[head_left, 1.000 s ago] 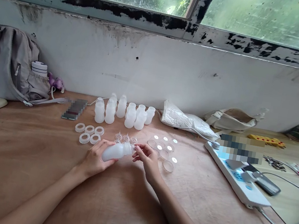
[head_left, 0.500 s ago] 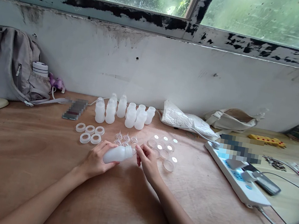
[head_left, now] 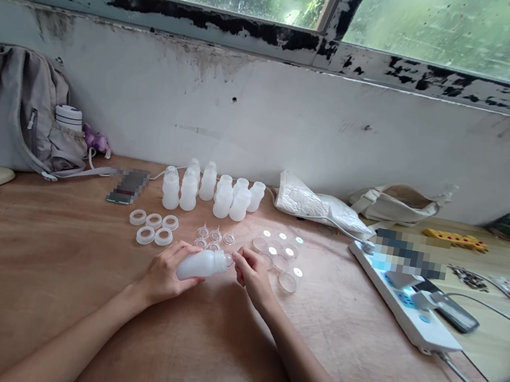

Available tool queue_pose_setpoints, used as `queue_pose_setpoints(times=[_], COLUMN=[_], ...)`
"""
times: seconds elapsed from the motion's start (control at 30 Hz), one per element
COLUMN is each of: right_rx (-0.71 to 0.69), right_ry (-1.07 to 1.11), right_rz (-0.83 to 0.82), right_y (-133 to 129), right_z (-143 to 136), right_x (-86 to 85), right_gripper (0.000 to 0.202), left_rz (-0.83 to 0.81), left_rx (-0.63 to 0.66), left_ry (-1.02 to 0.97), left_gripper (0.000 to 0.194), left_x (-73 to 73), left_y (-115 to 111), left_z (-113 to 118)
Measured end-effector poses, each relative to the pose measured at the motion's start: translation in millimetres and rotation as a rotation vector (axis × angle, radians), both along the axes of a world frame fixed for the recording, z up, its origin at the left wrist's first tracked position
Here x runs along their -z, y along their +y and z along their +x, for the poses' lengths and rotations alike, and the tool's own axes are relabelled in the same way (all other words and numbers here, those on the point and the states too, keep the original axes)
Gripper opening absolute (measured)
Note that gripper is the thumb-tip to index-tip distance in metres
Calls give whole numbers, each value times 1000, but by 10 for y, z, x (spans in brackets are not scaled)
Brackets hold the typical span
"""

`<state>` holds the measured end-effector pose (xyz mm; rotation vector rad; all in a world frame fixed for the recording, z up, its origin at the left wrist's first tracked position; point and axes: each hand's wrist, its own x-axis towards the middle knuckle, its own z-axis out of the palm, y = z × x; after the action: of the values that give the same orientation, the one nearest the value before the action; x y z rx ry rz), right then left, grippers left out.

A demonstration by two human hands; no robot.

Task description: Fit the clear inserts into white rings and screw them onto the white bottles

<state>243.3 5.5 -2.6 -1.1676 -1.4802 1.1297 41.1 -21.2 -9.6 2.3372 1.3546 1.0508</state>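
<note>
My left hand (head_left: 168,271) is wrapped round a frosted white baby bottle (head_left: 198,266), which lies tilted with its neck to the right. A small clear nipple (head_left: 229,259) shows at the bottle's mouth. The fingers of my right hand (head_left: 251,274) are pinched at the nipple's tip. Just behind the bottle several clear nipples (head_left: 215,235) sit in rows, partly hidden by it. White screw rings (head_left: 145,235) lie to the left, and clear round caps (head_left: 287,282) with small white discs (head_left: 298,272) to the right. Farther back stand several frosted bottles (head_left: 239,204), the left ones topped.
A white power strip (head_left: 405,303) with plugs and cables lies on the right. A phone (head_left: 129,186) rests at the back left near a grey backpack (head_left: 17,109). Along the wall are a silvery white pouch (head_left: 321,208) and a beige bag (head_left: 395,203).
The bottle and my left hand have shifted very slightly to the right. The fingers of my right hand have curled a little differently at the nipple.
</note>
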Motion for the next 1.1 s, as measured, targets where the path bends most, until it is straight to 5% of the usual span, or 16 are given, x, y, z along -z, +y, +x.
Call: queue_pose_setpoints(times=[0.3,0.5,0.67,0.87,0.97,1.1], right_rx=[-2,-294,-190,-354,-220,18], right_ry=[116,259,279,455,464,445], right_rz=[14,-64,-103,-249,-293,-231], right_y=[-38,-116,-139,-235,-278,-310], right_z=[-13,-57,-85,-136,-182,-225], right_x=[-106,-190,-173,-250,-238,-202], right_gripper=[31,30,24,32,22,17], left_rz=[-195,-512,-521,-1271,-1362,-1112], left_rx=[14,68,-45,385,414,284], left_ry=[-136,-384,-444,-787,-835,-750], left_gripper=[35,31,37,39,32,24], left_x=[-89,-248,-279,-219,-202,-252], left_y=[-46,-158,-181,-240,-304,-358], left_z=[49,140,159,222,314,439])
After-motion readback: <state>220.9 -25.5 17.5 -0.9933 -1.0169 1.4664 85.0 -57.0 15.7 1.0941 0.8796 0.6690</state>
